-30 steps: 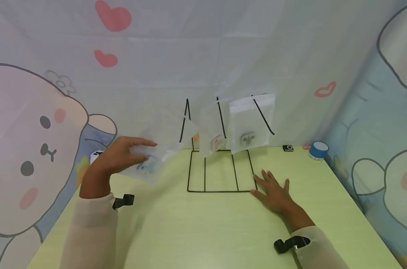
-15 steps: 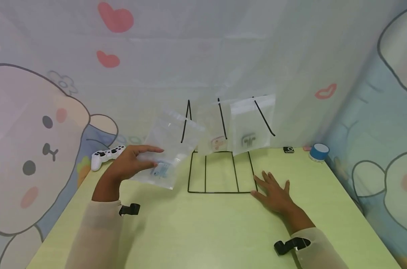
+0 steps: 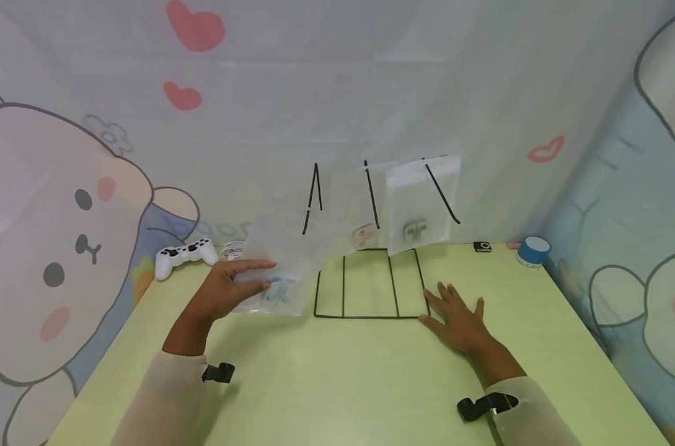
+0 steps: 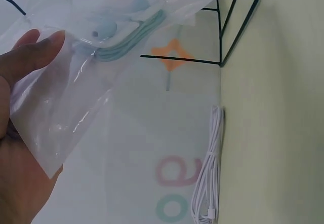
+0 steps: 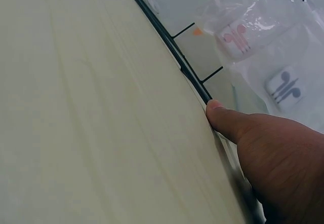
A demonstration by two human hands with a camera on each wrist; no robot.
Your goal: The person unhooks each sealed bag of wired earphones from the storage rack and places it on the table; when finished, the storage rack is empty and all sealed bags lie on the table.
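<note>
My right fingers (image 3: 436, 299) lie spread against the near right corner of the black wire rack (image 3: 370, 318). At the rack's left, my left fingers (image 3: 253, 264) hold a clear bag (image 3: 276, 241) of blue earphones (image 4: 105, 30), seemingly threaded on its left hook (image 3: 306, 222), not yet let go. Beyond, two earphone bags (image 3: 410, 198) already hang.

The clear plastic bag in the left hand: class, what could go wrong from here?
First, the clear plastic bag holding pale-blue earphones looks limp, so it might snag on the leftmost thin black wire hook it overlaps in the head view. Second, the black wire rack looks light; a tug by the left hand could shift it, should the right hand, touching its base, lift away.
</note>
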